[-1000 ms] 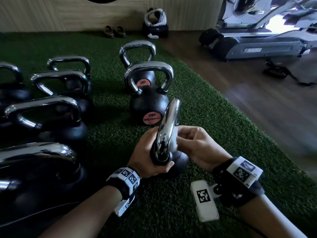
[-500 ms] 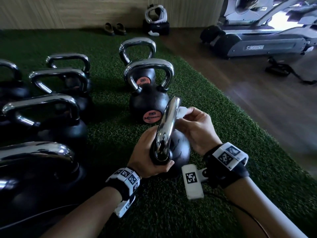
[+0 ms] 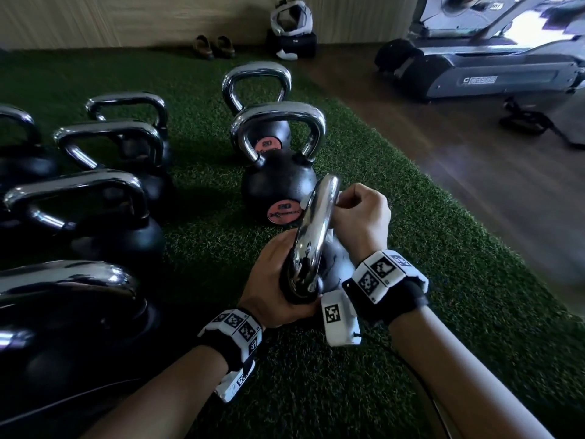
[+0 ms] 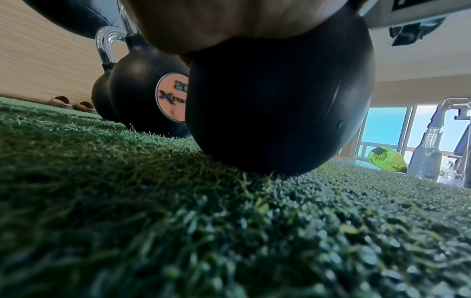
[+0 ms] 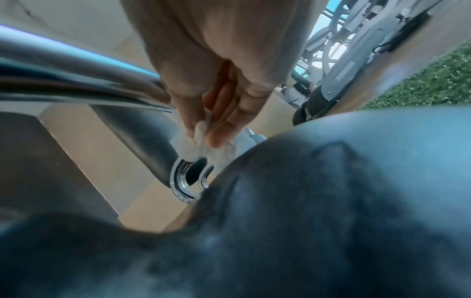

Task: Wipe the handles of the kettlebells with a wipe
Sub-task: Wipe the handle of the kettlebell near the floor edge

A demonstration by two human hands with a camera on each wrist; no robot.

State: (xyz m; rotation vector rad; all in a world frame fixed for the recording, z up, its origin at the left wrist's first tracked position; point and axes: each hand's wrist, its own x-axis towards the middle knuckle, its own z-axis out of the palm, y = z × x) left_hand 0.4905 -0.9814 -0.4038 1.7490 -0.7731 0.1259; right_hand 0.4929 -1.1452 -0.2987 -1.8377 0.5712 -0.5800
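Right hand pinches a white wipe against the upper part of the chrome handle of the nearest kettlebell, which stands on green turf. Left hand curls around the handle's base. Just behind stands a kettlebell marked 20.

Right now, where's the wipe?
Head view: the wipe is pinched in the right hand against the upper handle of the near kettlebell, right of centre.
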